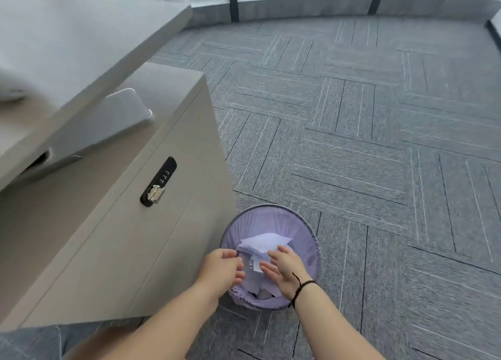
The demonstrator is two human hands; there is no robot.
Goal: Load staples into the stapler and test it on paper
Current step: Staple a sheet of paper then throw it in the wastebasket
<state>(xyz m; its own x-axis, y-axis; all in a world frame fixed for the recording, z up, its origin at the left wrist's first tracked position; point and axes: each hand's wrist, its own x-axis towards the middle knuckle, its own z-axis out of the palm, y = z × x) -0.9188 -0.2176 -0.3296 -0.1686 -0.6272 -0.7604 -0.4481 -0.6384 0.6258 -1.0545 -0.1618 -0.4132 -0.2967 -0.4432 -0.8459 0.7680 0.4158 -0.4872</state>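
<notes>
Head view: looking down at my two bare arms reaching over a round wastebasket with a pale purple liner [303,232] on the grey striped carpet tiles [379,142].
Left hand: my left hand [223,269] is over the bin's left rim, fingers curled loosely with the tips near the paper edge. Can't tell if it's actually pinching a sheet or just touching, it's blurry there.
Right hand: my right hand [284,269] is flat-ish, fingers spread and relaxed, lying against the right side of the paper, not clenched on anything as far as I can see. Thin black cord bracelet [301,288] on that wrist.
Paper: crumpled white paper sheets [261,244] are piled inside the bin between my hands, sticking up around rim height. Lower part of the pile is hidden by my hands and the liner.
Stapler: not anywhere I can see in this shot, same for the staples.
Cabinet: beige metal drawer cabinet [108,237] sits right beside the bin on the left, with a black combination lock with a silver knob [157,182] on its front. Digits are too small to read.
Desk: light grey desk top [67,48] overhangs the cabinet, cut off at the left edge.
Phone-ish thing: a flat silver-grey slab with rounded corners [108,121] lies on the cabinet top, half tucked under the desk edge. Probably a phone, hard to say.
Bottom left: a bit of blue-grey fabric [29,343], cropped.
</notes>
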